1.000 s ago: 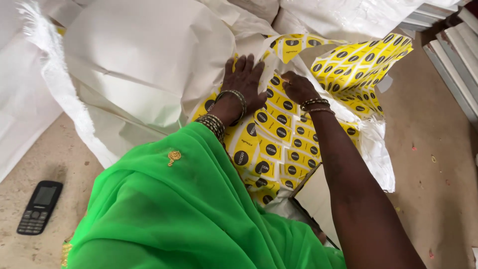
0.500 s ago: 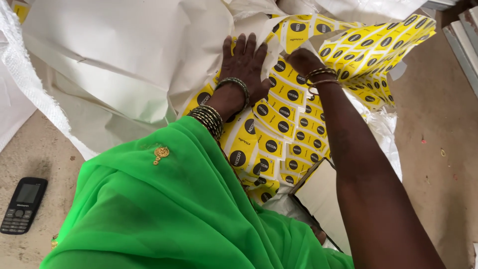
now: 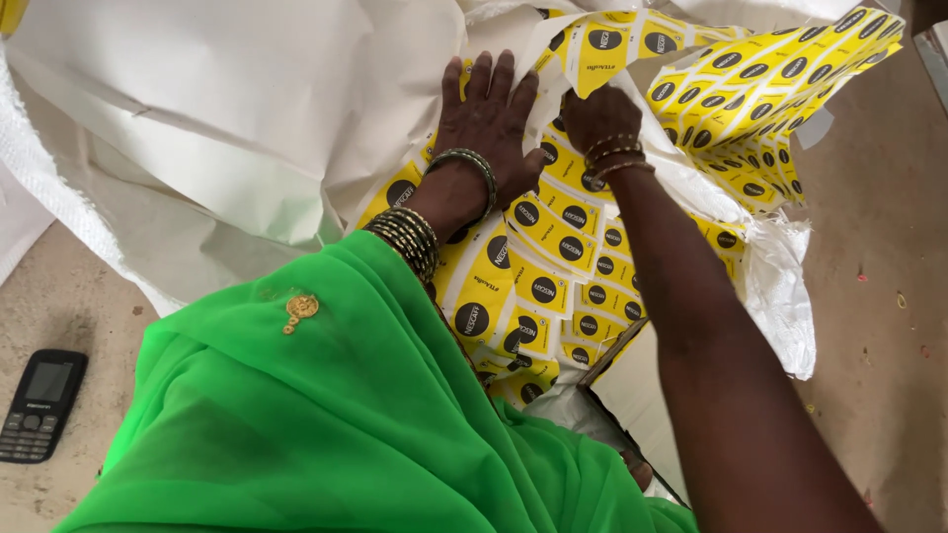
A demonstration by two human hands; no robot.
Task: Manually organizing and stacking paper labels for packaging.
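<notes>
**Pressing a printed yellow sheet flat among white sacks**

Pressing down on the yellow printed sheet (image 3: 553, 247), I have both hands on it at once. It lies spread in front of me, yellow all over with rows of round black marks, resting on white sacking and running from just past my lap up toward the top right, where a further stretch of it (image 3: 760, 89) lifts and folds back on itself.

My left hand (image 3: 489, 123) lies flat — fingers released, spread and straight, palm down — across the sheet's upper left edge, where the yellow meets the big white sack (image 3: 227, 118). My right hand (image 3: 600, 118) sits just beside it, touching the sheet too, fingers curled under; whether they pinch a fold or only press on it I cannot tell.

Bangles (image 3: 405, 237) ring my left wrist and forearm, and thinner ones circle the right wrist. My green cloth (image 3: 326, 424) covers the lower middle of the view, with a small gold ornament (image 3: 300, 308) on it.

Well apart, at the lower left, a dark keypad phone (image 3: 39, 405) lies on the bare concrete floor (image 3: 879, 296).
</notes>
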